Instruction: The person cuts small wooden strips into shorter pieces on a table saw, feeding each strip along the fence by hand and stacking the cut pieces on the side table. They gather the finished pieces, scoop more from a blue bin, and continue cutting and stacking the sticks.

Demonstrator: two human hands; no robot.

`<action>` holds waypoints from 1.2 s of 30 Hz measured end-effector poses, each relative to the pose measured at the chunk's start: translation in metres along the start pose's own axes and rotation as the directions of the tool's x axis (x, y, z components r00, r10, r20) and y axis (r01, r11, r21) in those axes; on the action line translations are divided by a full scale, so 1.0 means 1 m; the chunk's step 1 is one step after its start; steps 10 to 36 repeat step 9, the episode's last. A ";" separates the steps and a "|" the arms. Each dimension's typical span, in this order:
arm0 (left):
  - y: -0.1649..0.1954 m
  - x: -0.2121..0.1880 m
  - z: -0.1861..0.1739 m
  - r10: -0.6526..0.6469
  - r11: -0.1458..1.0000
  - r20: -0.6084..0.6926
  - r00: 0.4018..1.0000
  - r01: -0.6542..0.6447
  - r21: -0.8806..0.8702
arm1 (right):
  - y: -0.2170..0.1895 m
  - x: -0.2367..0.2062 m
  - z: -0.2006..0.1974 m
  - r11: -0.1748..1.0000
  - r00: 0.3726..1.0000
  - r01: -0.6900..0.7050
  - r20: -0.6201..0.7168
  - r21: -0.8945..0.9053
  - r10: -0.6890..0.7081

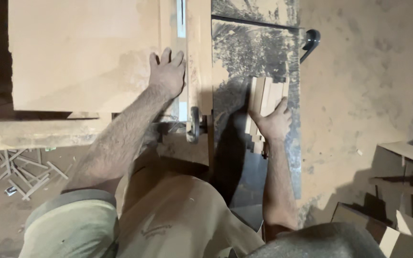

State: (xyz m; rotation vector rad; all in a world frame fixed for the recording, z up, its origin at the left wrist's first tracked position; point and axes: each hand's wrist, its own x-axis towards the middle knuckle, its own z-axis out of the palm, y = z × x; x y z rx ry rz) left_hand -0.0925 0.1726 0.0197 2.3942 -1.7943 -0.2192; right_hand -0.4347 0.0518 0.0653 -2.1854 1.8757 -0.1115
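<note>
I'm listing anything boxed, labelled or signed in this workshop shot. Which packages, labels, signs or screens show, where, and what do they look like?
Cardboard boxes: bottom right on the floor, brown, open-flapped, angular.
Shirt mark: small dark mark on the person's pale green shirt, bottom centre; too small to make out.
No signs or screens show.
The left hand lies flat on a tan board; the right hand rests on stacked wood strips.

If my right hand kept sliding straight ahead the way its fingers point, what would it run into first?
The right hand already rests on the stack of wooden strips, so it would push those first. Beyond them lies the dusty saw table, seemingly free to its far edge, though depth is hard to judge.
</note>
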 end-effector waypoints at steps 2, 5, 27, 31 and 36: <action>-0.014 0.025 0.000 -0.004 0.999 0.036 0.999 0.005 -0.032 | 0.001 0.003 0.002 1.000 1.000 0.018 -0.007 0.013 -0.018; -0.031 0.069 -0.004 0.002 1.000 0.010 1.000 -0.002 0.027 | 0.000 0.005 0.003 1.000 1.000 0.014 0.000 0.003 -0.014; -0.051 0.102 -0.011 0.024 1.000 0.063 0.998 -0.023 -0.016 | -0.010 0.008 0.000 0.997 0.997 -0.076 0.032 -0.018 0.077; -0.051 0.102 -0.011 0.024 1.000 0.063 0.998 -0.023 -0.016 | -0.010 0.008 0.000 0.997 0.997 -0.076 0.032 -0.018 0.077; -0.051 0.102 -0.011 0.024 1.000 0.063 0.998 -0.023 -0.016 | -0.010 0.008 0.000 0.997 0.997 -0.076 0.032 -0.018 0.077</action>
